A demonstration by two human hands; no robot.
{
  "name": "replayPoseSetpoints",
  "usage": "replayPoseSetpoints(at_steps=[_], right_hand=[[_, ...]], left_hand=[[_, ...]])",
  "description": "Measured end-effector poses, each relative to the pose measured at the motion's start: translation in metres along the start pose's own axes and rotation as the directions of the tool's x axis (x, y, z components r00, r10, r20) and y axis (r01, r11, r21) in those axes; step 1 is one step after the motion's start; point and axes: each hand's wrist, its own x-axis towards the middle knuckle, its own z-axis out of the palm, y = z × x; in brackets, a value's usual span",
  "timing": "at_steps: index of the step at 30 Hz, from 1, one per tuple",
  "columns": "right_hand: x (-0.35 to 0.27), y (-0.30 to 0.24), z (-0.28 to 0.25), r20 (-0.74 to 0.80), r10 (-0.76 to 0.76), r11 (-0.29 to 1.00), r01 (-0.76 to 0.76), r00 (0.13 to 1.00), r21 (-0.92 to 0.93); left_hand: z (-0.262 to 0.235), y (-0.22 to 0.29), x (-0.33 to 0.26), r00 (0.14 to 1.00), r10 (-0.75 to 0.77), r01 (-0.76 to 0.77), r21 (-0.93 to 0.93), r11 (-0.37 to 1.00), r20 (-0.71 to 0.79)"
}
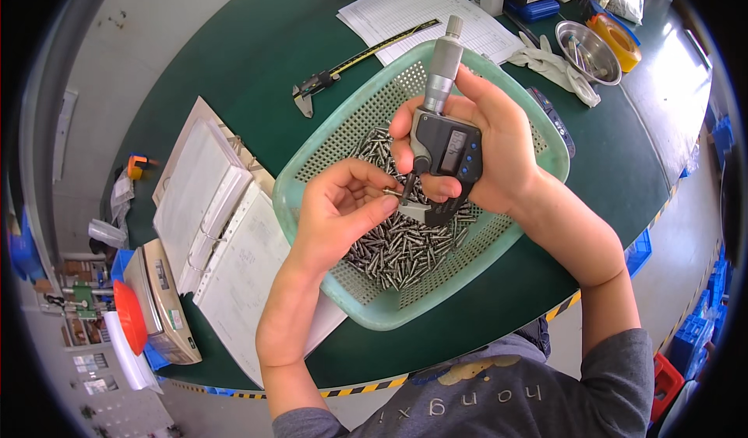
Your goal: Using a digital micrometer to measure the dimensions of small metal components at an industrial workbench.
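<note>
My right hand [499,142] grips a digital micrometer [444,138] with a grey thimble pointing up and a dark body with a small display. My left hand [339,208] pinches a small metal pin [392,193] and holds it in the micrometer's jaws. Both hands hover over a light green perforated plastic basket [312,169] that holds a heap of several small metal pins [405,247] on the dark green table [257,41].
An open white ring binder [214,220] lies left of the basket, a scale [164,302] beyond it. A caliper [351,64] and a printed sheet [425,10] lie behind. White gloves [553,64], a steel bowl [588,49] and yellow tape [619,37] sit at right.
</note>
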Motion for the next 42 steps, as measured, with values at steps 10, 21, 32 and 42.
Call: replayPoseSetpoints(at_steps=[10,21,32,42], right_hand=[[0.0010,-0.0005,-0.0019,0.053,0.001,0.999,-0.004,0.999,0.052],[0.0020,0.0014,-0.0002,0.004,-0.012,0.996,0.013,1.000,-0.083],[-0.0004,-0.0009,0.0010,-0.040,0.022,0.999,-0.023,0.999,-0.033],[0.0002,-0.0010,0.0014,-0.026,0.026,0.998,-0.027,0.999,-0.052]], left_hand=[[-0.0014,0.0019,-0.0007,0.998,0.002,0.001,-0.057,0.998,0.055],[-0.0021,0.0016,-0.0015,0.996,0.011,-0.007,-0.048,0.999,0.090],[-0.0012,0.0013,-0.0004,0.998,0.009,-0.007,-0.047,0.999,0.061],[-0.0004,0.0022,-0.0010,0.997,-0.006,0.007,-0.022,1.000,0.071]])
